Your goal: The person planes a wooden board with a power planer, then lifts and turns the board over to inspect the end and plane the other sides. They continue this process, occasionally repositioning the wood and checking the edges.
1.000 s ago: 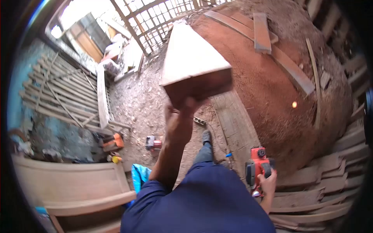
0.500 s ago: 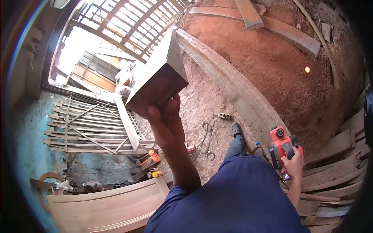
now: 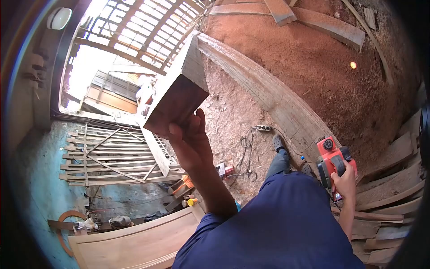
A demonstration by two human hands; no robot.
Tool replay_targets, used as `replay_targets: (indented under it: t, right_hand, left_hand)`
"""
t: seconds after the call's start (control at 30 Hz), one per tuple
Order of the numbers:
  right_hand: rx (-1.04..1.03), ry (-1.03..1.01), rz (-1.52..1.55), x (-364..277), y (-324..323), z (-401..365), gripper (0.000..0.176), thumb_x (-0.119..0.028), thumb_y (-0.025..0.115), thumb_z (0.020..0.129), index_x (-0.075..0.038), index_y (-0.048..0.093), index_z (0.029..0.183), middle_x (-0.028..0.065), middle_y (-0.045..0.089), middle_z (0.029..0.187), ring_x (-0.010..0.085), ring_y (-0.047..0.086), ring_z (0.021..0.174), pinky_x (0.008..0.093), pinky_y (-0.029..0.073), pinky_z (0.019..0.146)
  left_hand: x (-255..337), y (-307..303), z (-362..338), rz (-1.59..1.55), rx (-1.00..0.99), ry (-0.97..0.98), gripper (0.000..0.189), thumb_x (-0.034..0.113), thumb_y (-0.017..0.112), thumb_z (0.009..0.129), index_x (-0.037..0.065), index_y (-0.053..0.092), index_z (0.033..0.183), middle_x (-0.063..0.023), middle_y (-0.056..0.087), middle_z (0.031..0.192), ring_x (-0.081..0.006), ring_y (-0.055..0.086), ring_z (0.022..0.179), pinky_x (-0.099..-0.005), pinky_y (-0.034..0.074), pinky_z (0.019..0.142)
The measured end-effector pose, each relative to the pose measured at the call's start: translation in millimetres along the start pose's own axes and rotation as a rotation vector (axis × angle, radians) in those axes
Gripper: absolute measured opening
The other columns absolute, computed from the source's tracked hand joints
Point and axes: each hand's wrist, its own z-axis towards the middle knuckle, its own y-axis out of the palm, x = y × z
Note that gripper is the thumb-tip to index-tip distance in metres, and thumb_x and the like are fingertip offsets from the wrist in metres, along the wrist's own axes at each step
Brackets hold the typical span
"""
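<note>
A thick squared wooden beam is raised in front of me, its dark end face turned toward the camera. My left hand grips the near end from below, thumb and fingers closed on it. Low on the right, my right hand is wrapped round the black handle of a red electric planer. The planer overlaps the near end of a long pale plank on the ground. A cord leads down from the planer's rear.
Reddish sawdust covers the floor, with boards lying on it. A power strip and looped cord lie near my shoe. Slatted frames and a wooden door panel stand left; stacked planks are at right.
The view has shifted slightly, so the surroundings appear moved. The beam stays in my left hand and sits a little further left in view; the planer remains in my right hand.
</note>
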Motion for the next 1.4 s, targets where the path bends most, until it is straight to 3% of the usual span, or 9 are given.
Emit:
replay_targets:
  t: [0.3,0.5,0.6,0.9,0.97,1.03,1.17,1.23,1.4]
  right_hand:
    - [0.104,-0.076,-0.07,24,6,5,0.054,-0.014,0.072,0.071,0.002,0.061,0.121,0.0187,0.065,0.105,0.0361,0.062,0.102,0.0447,0.046,0.097]
    - [-0.047,-0.043,0.003,15,-7,12,0.056,-0.013,0.075,0.07,0.001,0.062,0.123,0.0147,0.062,0.108,0.0295,0.061,0.104,0.0418,0.047,0.095]
    - [0.127,-0.271,-0.144,26,-1,16,0.04,-0.007,0.074,0.069,0.0,0.065,0.107,0.008,0.062,0.091,0.0212,0.062,0.083,0.0364,0.049,0.079]
    - [0.004,-0.14,0.004,35,-1,21,0.032,-0.006,0.072,0.07,0.001,0.063,0.1,0.0041,0.057,0.076,0.0167,0.055,0.065,0.0347,0.047,0.065]
    - [0.124,-0.363,-0.022,29,1,17,0.029,-0.005,0.071,0.071,0.0,0.064,0.098,0.003,0.056,0.073,0.0138,0.054,0.058,0.0335,0.045,0.059]
    - [0.048,-0.184,0.003,-6,-7,3,0.035,-0.007,0.07,0.07,0.002,0.065,0.103,0.0069,0.059,0.08,0.0196,0.057,0.071,0.0355,0.047,0.071]
    - [-0.027,-0.04,0.117,25,-5,16,0.041,-0.01,0.07,0.068,0.005,0.066,0.106,0.0099,0.059,0.085,0.0245,0.06,0.079,0.0368,0.049,0.081]
    - [-0.045,0.015,0.14,21,-8,12,0.044,-0.01,0.071,0.067,0.005,0.066,0.108,0.0122,0.062,0.09,0.0281,0.062,0.086,0.0385,0.049,0.086]
    - [0.049,0.016,0.037,34,-16,7,0.057,-0.013,0.075,0.068,0.005,0.062,0.12,0.0206,0.06,0.111,0.0371,0.062,0.099,0.0419,0.047,0.094]
  left_hand:
    - [-15,5,2,0.012,-0.064,0.035,0.037,0.023,0.055,0.102,0.004,0.052,0.134,-0.014,0.067,0.122,-0.0235,0.067,0.11,-0.0456,0.052,0.104]
    - [-14,39,3,0.072,-0.048,-0.082,0.038,0.022,0.073,0.092,-0.002,0.064,0.12,-0.0101,0.07,0.109,-0.0187,0.068,0.1,-0.0363,0.056,0.09]
    - [-18,43,8,0.062,-0.073,-0.099,0.039,0.025,0.076,0.089,-0.003,0.065,0.115,-0.0095,0.071,0.106,-0.0173,0.068,0.094,-0.0348,0.056,0.089]
    - [-20,46,11,0.065,-0.088,-0.114,0.043,0.027,0.08,0.087,-0.002,0.066,0.114,-0.01,0.072,0.101,-0.0165,0.069,0.091,-0.0349,0.056,0.089]
    - [-22,43,11,0.094,-0.12,-0.113,0.046,0.031,0.078,0.088,-0.002,0.065,0.116,-0.0104,0.072,0.105,-0.0173,0.069,0.094,-0.0354,0.056,0.09]
    - [-23,37,7,0.117,-0.163,-0.107,0.049,0.035,0.076,0.09,-0.002,0.064,0.119,-0.0108,0.071,0.108,-0.0181,0.069,0.097,-0.0358,0.056,0.091]
    - [-27,-2,-43,-0.489,-0.162,-0.778,0.081,0.062,0.053,0.096,-0.007,0.048,0.139,-0.0186,0.056,0.139,-0.0215,0.063,0.118,-0.0331,0.053,0.1]
    - [-77,-13,-86,-0.089,0.105,-0.92,0.078,0.058,0.063,0.093,-0.008,0.054,0.133,-0.0145,0.064,0.127,-0.0171,0.066,0.106,-0.0303,0.054,0.091]
    - [-176,-94,-167,0.542,-0.101,-1.069,0.055,0.052,0.079,0.077,0.004,0.072,0.103,-0.0063,0.069,0.084,-0.0175,0.064,0.074,-0.0312,0.05,0.069]
